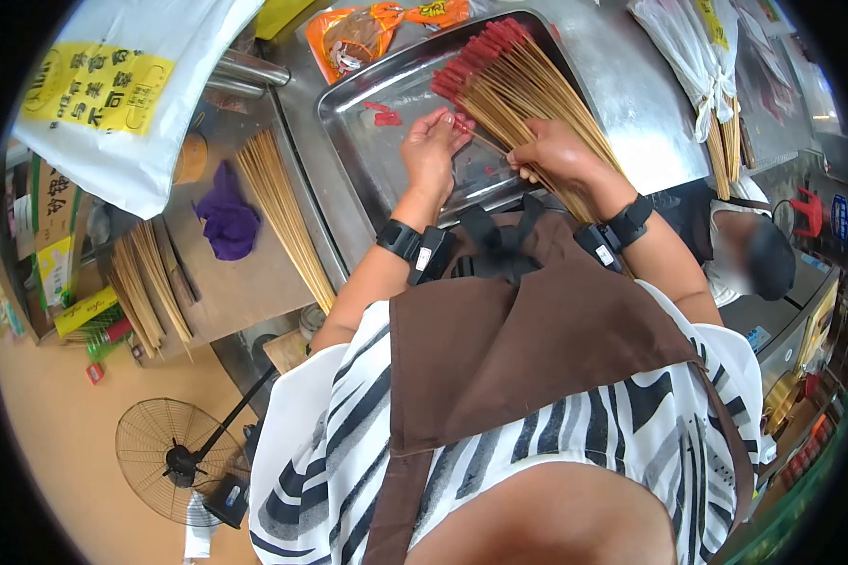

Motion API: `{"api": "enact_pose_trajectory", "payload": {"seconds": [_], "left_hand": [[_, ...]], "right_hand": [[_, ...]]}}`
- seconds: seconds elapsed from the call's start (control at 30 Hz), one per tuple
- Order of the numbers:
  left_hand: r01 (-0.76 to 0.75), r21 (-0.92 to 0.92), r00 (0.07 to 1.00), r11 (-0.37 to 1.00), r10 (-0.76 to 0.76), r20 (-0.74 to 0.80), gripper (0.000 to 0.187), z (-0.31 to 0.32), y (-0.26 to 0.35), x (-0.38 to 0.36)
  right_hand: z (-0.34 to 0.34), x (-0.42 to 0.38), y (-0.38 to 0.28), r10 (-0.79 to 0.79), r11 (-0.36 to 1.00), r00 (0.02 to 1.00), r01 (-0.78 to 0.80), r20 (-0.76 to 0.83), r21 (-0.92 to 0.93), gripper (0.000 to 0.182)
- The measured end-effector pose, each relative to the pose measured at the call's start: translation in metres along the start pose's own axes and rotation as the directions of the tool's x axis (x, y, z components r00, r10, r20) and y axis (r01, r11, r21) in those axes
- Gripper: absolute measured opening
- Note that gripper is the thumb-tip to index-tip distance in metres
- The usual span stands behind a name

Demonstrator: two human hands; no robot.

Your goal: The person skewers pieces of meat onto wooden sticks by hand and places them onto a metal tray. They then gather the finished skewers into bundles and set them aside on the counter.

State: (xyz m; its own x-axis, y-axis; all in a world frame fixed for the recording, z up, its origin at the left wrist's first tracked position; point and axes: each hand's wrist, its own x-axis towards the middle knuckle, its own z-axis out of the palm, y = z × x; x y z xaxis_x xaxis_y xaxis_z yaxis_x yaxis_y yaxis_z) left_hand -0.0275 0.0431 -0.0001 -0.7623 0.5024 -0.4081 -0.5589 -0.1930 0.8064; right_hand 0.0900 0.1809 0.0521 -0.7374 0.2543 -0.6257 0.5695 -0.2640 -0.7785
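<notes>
A steel tray (350, 169) lies in front of me. Across its right side is a thick fan of bamboo skewers (537, 89), their far ends covered with red pieces of food (481, 56) that look like meat. My left hand (430, 146) pinches a red piece at the tip of a single skewer (485, 141). Toward the other end of that skewer, my right hand (558, 151) closes around it while resting over the bundle. Several loose red strips (383, 115) lie on the tray's bottom, left of my left hand.
Bare bamboo skewers (283, 212) and a purple cloth (226, 212) lie on the left counter. An orange packet (349, 42) sits behind the tray. White bags (693, 56) with skewers lie at right, near another person (749, 245). A black fan (181, 461) stands at lower left.
</notes>
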Motion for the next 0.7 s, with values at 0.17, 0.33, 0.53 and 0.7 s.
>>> {"api": "enact_pose_trajectory", "payload": {"seconds": [0.17,0.33,0.53,0.7], "left_hand": [[0.010,0.086,1.000,0.996,-0.010,0.002,0.014,-0.003,0.003,0.010],[-0.078,0.270,0.995,0.960,0.058,0.081,0.021,0.002,0.007,0.018],[-0.141,0.559,0.987,0.817,0.159,0.017,0.023,0.003,0.005,0.018],[-0.081,0.283,0.979,0.956,0.023,0.204,0.024,0.012,0.021,0.003]], "right_hand": [[-0.005,-0.011,-0.014,-0.251,0.921,0.968,0.237,-0.006,-0.308,0.025],[-0.005,-0.019,-0.024,-0.080,0.988,0.993,0.090,0.088,-0.124,0.026],[-0.015,-0.005,-0.009,0.024,0.978,0.984,-0.060,0.176,0.199,0.026],[-0.018,-0.002,-0.002,0.026,0.988,0.978,-0.056,0.208,0.142,0.030]]}}
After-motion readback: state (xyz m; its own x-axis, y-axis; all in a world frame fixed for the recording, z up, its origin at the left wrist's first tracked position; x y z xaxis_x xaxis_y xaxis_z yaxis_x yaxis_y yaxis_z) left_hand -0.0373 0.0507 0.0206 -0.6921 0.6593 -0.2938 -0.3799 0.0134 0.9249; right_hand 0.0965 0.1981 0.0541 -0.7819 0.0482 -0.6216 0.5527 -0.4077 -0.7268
